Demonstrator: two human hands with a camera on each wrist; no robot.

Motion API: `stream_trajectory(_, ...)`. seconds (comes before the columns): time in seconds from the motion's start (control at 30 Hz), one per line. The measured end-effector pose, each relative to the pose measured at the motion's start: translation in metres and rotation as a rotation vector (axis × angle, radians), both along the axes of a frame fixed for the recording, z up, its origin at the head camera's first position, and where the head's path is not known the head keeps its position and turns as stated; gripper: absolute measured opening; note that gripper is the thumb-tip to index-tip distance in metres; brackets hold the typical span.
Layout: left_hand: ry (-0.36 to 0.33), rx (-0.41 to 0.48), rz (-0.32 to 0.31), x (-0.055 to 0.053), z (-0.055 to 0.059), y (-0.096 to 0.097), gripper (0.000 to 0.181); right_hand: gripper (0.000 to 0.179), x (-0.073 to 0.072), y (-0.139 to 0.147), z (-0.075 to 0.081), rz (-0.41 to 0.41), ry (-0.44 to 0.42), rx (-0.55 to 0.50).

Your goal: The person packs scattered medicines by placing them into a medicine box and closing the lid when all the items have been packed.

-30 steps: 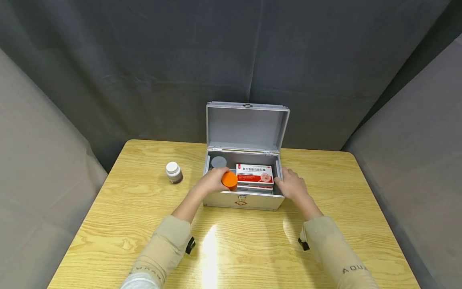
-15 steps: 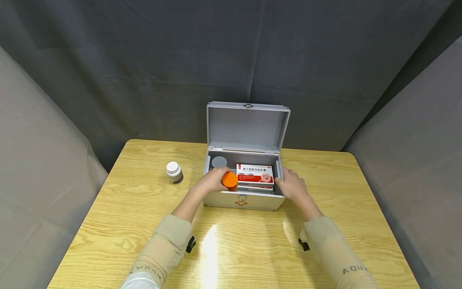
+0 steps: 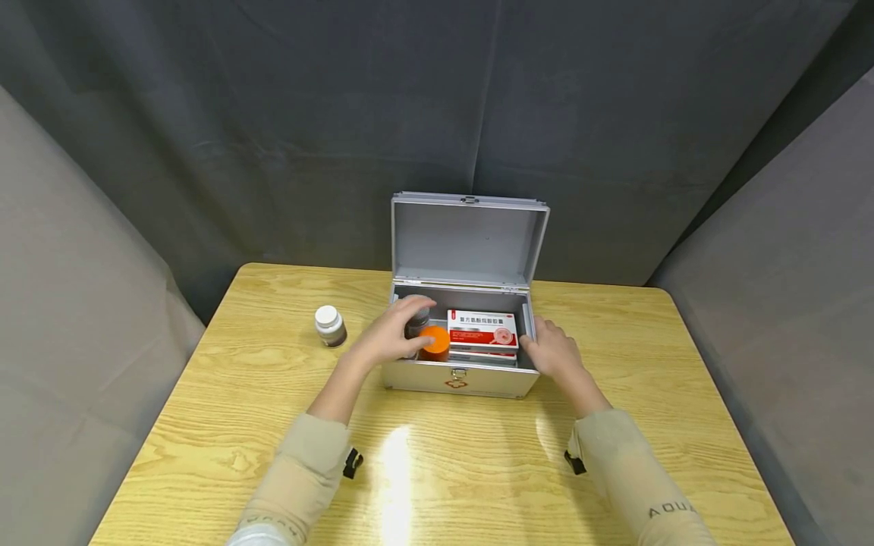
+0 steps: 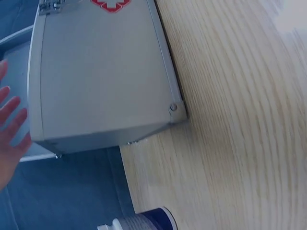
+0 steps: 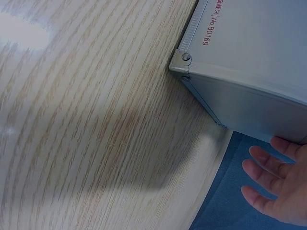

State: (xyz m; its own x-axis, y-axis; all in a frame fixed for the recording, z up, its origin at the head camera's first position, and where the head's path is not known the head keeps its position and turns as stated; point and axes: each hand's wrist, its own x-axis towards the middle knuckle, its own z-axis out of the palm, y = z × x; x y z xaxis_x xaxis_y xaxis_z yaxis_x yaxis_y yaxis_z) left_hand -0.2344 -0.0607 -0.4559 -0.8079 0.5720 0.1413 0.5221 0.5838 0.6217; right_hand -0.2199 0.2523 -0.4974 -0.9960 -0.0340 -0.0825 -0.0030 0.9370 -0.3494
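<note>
An aluminium first-aid box (image 3: pixel 410 377) stands on the table with its lid raised. My left hand (image 3: pixel 391 334) is over its left end, fingers straight and spread in the left wrist view, thumb near a bottle with an orange cap (image 3: pixel 435 340). Under those fingers, a dark bottle (image 3: pixel 416 324) is partly hidden. My right hand (image 3: pixel 554 350) holds the box's right rim, its thumb over the edge and its fingers outside; in the right wrist view the fingers (image 5: pixel 264 175) lie by the side wall. Red-and-white medicine boxes (image 3: pixel 482 329) are stacked inside the box's right part.
A small pill bottle with a white cap (image 3: pixel 330 326) stands on the wooden table (image 3: pixel 273 425) left of the box. The raised lid (image 3: pixel 470 239) stands in front of a dark curtain (image 3: pixel 307 136) at the back.
My left hand has let go of the orange-capped bottle, which stays in the box, and has shifted slightly left with its fingers spread. The right hand holds the same place.
</note>
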Motion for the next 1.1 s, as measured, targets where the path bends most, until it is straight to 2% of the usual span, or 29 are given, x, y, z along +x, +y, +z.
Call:
stream_trajectory(0.2, 0.069, 0.058, 0.11, 0.0, -0.001, -0.017, 0.06, 0.048, 0.0, 0.001, -0.001, 0.0, -0.002, 0.001)
stream_trajectory(0.3, 0.114, 0.079, 0.179, -0.002, -0.006, -0.027, 0.061, 0.049, 0.0, 0.002, -0.001, 0.001, -0.005, -0.001)
stream_trajectory(0.47, 0.21, 0.111, 0.327, -0.007, -0.017, -0.047, 0.06, 0.049, 0.0, 0.002, -0.001, 0.0, -0.01, -0.004)
stream_trajectory(0.57, 0.243, 0.138, 0.418, -0.009, -0.024, -0.06, 0.058, 0.05, 0.0, 0.002, -0.001, 0.0, -0.014, -0.003)
stream_trajectory(0.67, 0.236, 0.15, 0.496, -0.011, -0.033, -0.072, 0.056, 0.05, 0.0, 0.001, 0.0, 0.001, -0.013, -0.007)
stream_trajectory(0.87, 0.177, 0.154, 0.643, -0.011, -0.054, -0.091, 0.059, 0.05, 0.0, 0.001, 0.001, 0.003, -0.014, -0.016)
stream_trajectory(0.97, 0.155, 0.15, 0.691, -0.011, -0.061, -0.098, 0.061, 0.051, 0.0, 0.001, 0.001, 0.005, -0.017, -0.014)
stream_trajectory(1.1, 0.1, 0.124, 0.722, -0.011, -0.067, -0.103, 0.064, 0.05, 0.0, 0.001, 0.001, 0.005, -0.02, -0.016)
